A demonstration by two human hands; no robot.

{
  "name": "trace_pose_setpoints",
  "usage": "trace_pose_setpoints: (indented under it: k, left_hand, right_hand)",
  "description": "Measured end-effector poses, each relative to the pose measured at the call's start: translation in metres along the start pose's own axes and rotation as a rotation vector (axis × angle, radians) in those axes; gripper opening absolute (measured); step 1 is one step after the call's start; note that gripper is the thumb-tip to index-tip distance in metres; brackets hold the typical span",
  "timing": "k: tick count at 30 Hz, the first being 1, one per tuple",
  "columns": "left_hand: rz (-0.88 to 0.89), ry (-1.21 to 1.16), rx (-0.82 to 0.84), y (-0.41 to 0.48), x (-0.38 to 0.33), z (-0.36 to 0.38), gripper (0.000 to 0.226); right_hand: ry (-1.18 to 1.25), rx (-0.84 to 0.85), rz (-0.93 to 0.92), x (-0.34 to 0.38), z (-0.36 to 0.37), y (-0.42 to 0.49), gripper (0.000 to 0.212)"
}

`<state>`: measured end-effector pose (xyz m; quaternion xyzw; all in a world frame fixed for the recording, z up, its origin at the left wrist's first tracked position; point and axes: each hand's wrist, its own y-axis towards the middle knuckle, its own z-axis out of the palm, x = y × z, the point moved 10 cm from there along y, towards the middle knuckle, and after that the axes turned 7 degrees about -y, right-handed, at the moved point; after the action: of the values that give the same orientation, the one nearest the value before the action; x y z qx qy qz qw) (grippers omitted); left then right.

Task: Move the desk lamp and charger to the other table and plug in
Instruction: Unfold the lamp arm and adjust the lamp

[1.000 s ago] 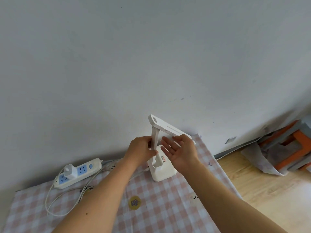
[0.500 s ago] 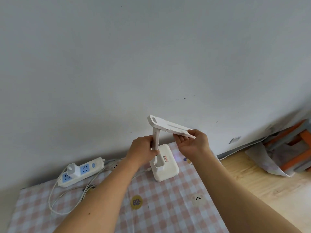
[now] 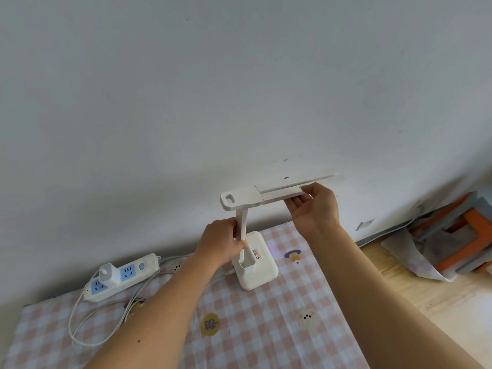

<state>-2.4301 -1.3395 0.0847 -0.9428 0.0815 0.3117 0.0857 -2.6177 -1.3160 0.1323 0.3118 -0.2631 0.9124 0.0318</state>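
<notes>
A white desk lamp (image 3: 257,270) stands on the pink checked tablecloth (image 3: 266,328) near the wall. My left hand (image 3: 221,245) grips its upright stem. My right hand (image 3: 315,209) holds the lamp's flat head (image 3: 279,194) from below, thumb on its edge; the head lies nearly level and points right. A white charger (image 3: 107,274) sits plugged into the white and blue power strip (image 3: 123,275) at the left. A thin white cable (image 3: 87,323) loops over the cloth and reaches the lamp base.
The grey wall runs close behind the table. The table's right edge drops to a wooden floor (image 3: 426,302). An orange and grey stool (image 3: 463,235) with crumpled plastic sheeting stands on the floor at the far right.
My right hand has swung the lamp head up from a downward slant to nearly level. My left hand has kept its grip on the stem.
</notes>
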Motion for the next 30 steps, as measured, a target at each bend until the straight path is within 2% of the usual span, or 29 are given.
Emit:
trace_pose_setpoints:
  k: [9,19,24,26,27,30]
  left_hand:
    - [-0.020,-0.029,-0.010,0.000,0.001,-0.001,0.020]
    - [-0.023,-0.044,-0.007,-0.001,0.001,-0.002,0.019]
    - [-0.023,-0.066,0.039,0.000,-0.001,0.001,0.020]
    - [-0.020,-0.080,0.053,0.000,0.000,0.002,0.020]
    - [-0.020,-0.096,0.053,0.000,0.000,0.002,0.021]
    - [-0.029,-0.186,0.012,-0.001,-0.003,-0.003,0.026]
  right_hand:
    - [-0.116,0.040,-0.122,0.023,0.018,-0.007,0.023]
    - [-0.119,0.056,-0.117,0.020,0.015,-0.005,0.027]
    - [-0.140,0.126,-0.022,-0.008,-0.001,0.004,0.038]
    - [-0.277,0.123,0.010,-0.026,-0.015,0.013,0.051]
    - [-0.425,0.110,0.010,-0.035,-0.024,0.018,0.054]
    - [-1.272,0.087,-0.120,-0.052,-0.054,0.035,0.056]
